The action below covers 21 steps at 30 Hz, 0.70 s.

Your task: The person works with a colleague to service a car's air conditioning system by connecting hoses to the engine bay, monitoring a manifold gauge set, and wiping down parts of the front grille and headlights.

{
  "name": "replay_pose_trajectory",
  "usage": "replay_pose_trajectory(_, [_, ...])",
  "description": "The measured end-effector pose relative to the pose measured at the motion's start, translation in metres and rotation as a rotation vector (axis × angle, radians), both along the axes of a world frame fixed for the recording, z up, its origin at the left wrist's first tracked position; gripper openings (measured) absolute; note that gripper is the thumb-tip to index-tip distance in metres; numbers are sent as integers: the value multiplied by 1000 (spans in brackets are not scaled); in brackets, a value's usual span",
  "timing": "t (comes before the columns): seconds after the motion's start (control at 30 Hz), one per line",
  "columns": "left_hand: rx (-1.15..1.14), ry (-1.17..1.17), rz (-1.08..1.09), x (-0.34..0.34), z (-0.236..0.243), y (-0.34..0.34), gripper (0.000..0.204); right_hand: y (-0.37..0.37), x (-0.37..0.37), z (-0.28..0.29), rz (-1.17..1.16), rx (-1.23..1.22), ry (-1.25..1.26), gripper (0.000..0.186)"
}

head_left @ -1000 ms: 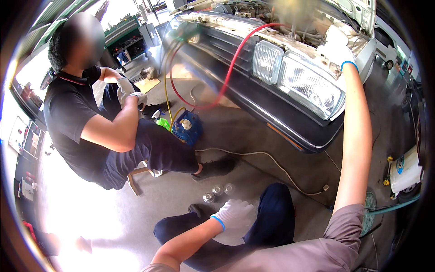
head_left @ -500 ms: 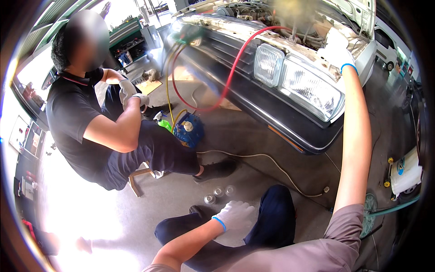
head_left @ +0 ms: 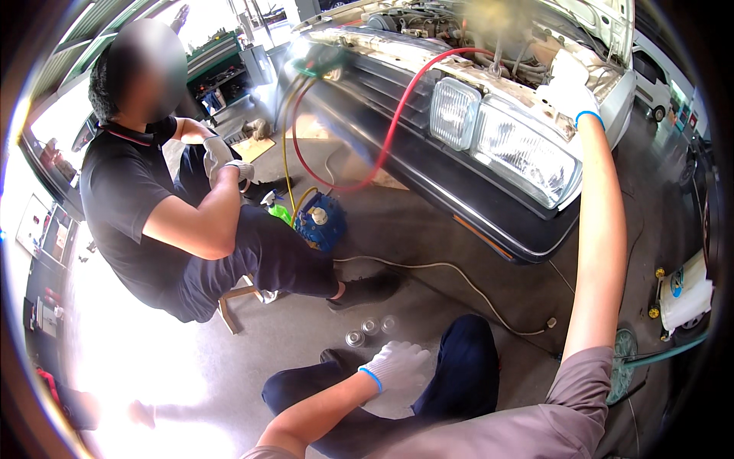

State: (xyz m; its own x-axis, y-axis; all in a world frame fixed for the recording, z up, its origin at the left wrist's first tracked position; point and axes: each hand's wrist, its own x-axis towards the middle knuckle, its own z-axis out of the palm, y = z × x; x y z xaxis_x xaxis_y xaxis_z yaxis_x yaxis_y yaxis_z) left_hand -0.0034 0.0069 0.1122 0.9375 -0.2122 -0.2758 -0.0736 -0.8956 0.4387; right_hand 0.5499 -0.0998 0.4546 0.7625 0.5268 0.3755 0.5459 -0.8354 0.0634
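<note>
My left hand [head_left: 397, 366], in a white knit glove with a blue cuff, hangs above my lap between my knees. Its fingers look loosely bent and hold nothing I can see. My right arm stretches out to the white car [head_left: 589, 53] with its hood raised. There my right hand [head_left: 569, 86], gloved the same way, rests at the front corner of the engine bay, above the large headlight [head_left: 526, 157]. Glare blends the glove into the white bodywork, so its fingers cannot be made out. A red hose [head_left: 394, 122] loops from the engine bay to a blurred green gauge set [head_left: 317, 60] at the grille.
A co-worker [head_left: 145, 183] in dark clothes sits at left with gloved hands together. Near their knee stand a blue machine [head_left: 321, 218] and a green spray bottle [head_left: 277, 208]. Several small cans [head_left: 355, 338] and a pale cable [head_left: 459, 271] lie on the floor. A teal-topped stool [head_left: 623, 367] is at right.
Almost nothing differs; the whole view has shifted very slightly. Both my hands keep their places.
</note>
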Motion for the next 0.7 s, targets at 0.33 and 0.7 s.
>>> replay_pose_trajectory(0.33, [9, 35, -31, 6, 7, 1, 58, 2, -15, 7, -65, -28, 58, 67])
replay_pose_trajectory(0.7, [13, 6, -51, 5, -7, 2, 61, -3, -28, 11, -125, 106, 121, 57])
